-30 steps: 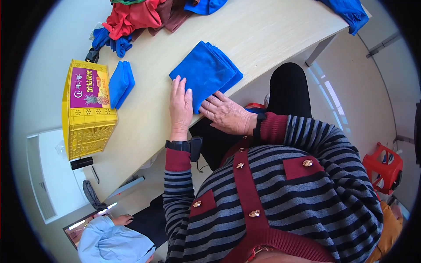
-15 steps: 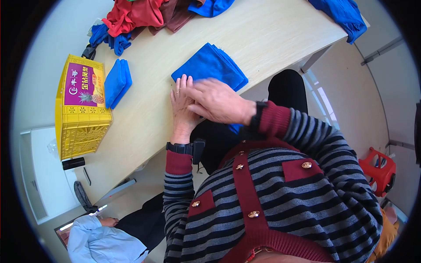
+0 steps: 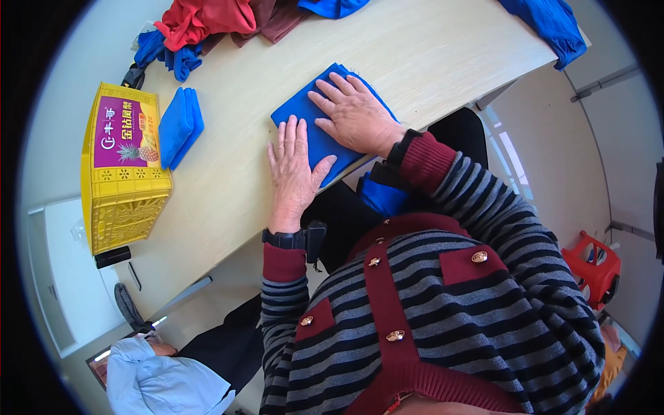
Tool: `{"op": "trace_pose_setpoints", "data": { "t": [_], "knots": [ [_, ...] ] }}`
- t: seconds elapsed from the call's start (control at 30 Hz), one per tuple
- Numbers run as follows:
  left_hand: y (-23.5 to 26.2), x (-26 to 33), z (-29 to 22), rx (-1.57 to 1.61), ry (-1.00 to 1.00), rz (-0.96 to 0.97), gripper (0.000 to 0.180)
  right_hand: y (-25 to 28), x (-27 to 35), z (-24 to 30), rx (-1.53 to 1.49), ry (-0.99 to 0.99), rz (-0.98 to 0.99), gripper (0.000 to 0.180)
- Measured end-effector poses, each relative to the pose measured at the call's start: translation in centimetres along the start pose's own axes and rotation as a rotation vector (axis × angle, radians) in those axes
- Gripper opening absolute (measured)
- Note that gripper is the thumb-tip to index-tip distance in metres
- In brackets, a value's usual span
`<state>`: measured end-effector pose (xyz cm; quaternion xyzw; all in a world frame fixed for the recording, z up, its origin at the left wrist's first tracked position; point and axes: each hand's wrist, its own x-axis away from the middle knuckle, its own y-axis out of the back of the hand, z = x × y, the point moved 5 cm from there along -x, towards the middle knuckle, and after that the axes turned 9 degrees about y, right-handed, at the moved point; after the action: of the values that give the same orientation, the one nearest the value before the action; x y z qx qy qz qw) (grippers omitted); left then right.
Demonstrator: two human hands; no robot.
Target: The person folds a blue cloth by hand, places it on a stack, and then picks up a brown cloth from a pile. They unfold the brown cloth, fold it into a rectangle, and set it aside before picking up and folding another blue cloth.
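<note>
A folded blue cloth (image 3: 304, 107) lies on the table by its near edge, a few loose threads at its far corner. Flat on its right part rests my right hand (image 3: 355, 115), fingers spread. My left hand (image 3: 294, 166) lies open along the cloth's left edge, fingertips on the fabric and thumb out to the side. Neither hand grips anything. Another blue cloth (image 3: 380, 196) shows below the table edge, over my lap, partly hidden by my right arm.
A yellow plastic crate (image 3: 131, 200) stands at the left, with folded blue cloths (image 3: 181, 128) beside it. Red cloth (image 3: 207, 24) and other fabrics are heaped at the far left. Blue fabric (image 3: 550, 31) hangs over the far right corner. A person in light blue (image 3: 162, 377) sits lower left.
My right hand has moved off my left hand and up to the right, now spread flat on the cloth. The left thumb has come into sight, held out.
</note>
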<state>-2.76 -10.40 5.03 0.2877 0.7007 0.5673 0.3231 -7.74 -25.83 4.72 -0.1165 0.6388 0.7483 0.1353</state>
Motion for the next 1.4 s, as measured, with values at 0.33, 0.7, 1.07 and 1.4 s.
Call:
{"op": "trace_pose_setpoints", "data": {
  "t": [0.33,0.7,1.07,1.4],
  "knots": [
    [0.2,0.7,0.3,0.057,0.023,0.022,0.101,0.9,1.9,-3.1,0.112,-0.048,-0.014,0.054],
    [-0.3,1.0,0.4,-0.001,0.037,0.078,0.108,1.9,0.2,7.0,-0.286,0.150,-0.105,0.060],
    [0.4,0.6,-0.3,0.033,0.077,0.046,0.112,0.6,1.4,0.5,0.022,0.027,0.016,0.058],
    [0.8,1.6,-0.4,0.054,0.089,0.057,0.114,0.8,2.3,-1.8,0.082,-0.059,0.021,0.054]
  ]
}}
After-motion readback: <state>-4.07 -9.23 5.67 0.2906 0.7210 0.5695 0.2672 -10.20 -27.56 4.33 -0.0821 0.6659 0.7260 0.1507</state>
